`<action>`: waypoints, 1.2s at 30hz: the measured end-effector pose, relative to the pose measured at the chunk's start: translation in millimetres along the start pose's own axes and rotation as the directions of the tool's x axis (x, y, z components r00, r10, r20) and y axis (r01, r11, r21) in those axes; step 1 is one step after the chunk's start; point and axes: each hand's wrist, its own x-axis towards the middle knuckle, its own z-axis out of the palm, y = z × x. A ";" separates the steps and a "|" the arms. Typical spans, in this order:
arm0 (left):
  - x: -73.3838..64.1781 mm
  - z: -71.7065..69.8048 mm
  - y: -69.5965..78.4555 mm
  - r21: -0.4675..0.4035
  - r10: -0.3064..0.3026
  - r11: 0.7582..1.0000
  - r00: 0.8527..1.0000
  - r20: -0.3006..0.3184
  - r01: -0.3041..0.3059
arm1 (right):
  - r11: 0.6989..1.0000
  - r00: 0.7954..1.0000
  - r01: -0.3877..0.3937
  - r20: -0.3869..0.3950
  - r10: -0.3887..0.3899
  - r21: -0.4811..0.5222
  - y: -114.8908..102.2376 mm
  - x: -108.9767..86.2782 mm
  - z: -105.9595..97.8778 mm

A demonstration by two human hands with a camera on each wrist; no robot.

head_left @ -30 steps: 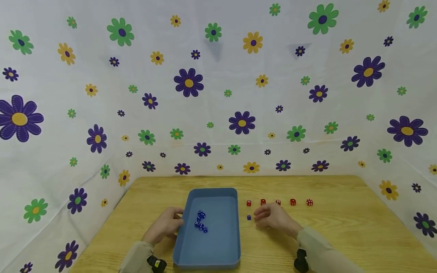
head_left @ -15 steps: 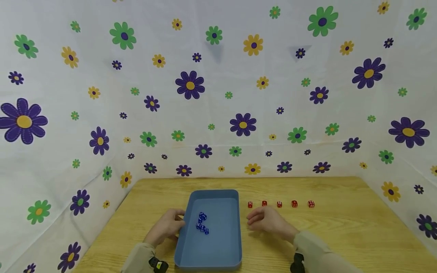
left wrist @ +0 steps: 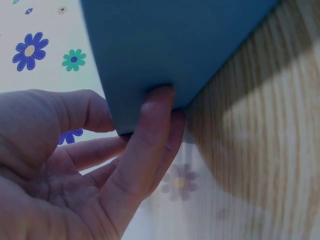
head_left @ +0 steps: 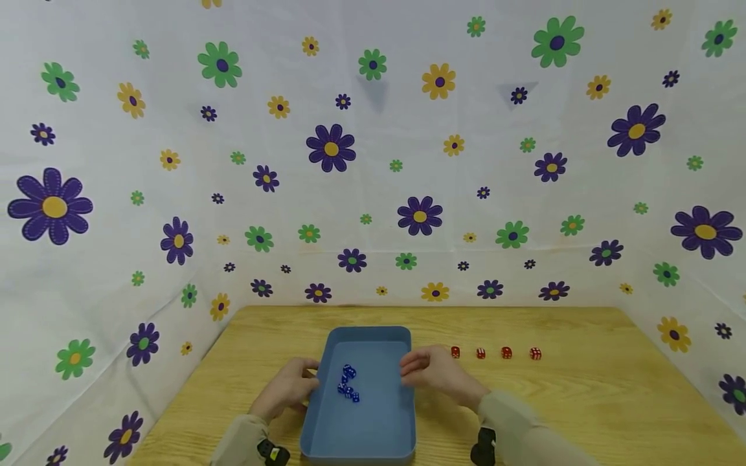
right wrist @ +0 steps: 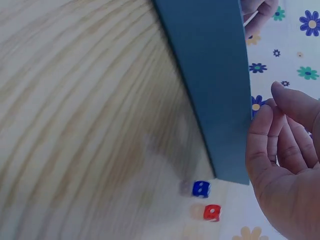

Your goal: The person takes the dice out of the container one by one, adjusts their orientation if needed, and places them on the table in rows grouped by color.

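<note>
Soft, even light on my head feed; cooler, hazier wrist feeds.
On the left wrist I get the tray [left wrist: 135,65] wall in shade and a dark shadow across the glossy tabletop [left wrist: 287,155]; from the head, the blue dice [head_left: 348,392] are too soft for me to read.

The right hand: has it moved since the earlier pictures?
Yes, leftward: the right hand was clear of the tray in the head view; now its fingertips overlap the right rim.
</note>
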 end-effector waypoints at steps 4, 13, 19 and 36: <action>-0.4 1.5 1.2 0.000 0.010 1.000 1.000 0.001 -0.010 | 1.000 1.000 0.014 -0.002 -0.014 -0.007 -9.5 5.5 6.8; -2.0 2.7 -0.3 -0.006 0.025 1.000 1.000 -0.007 -0.025 | 0.999 0.997 0.022 -0.072 -0.024 -0.040 -20.6 26.2 22.2; -0.8 2.9 -2.3 -0.002 0.014 1.000 1.000 0.000 -0.014 | 1.000 0.994 -0.008 -0.110 0.007 -0.007 -23.5 42.3 34.2; -1.8 2.6 2.3 -0.003 0.020 1.000 1.000 -0.014 -0.020 | 0.991 0.986 -0.056 -0.147 0.075 0.125 -26.0 72.8 59.1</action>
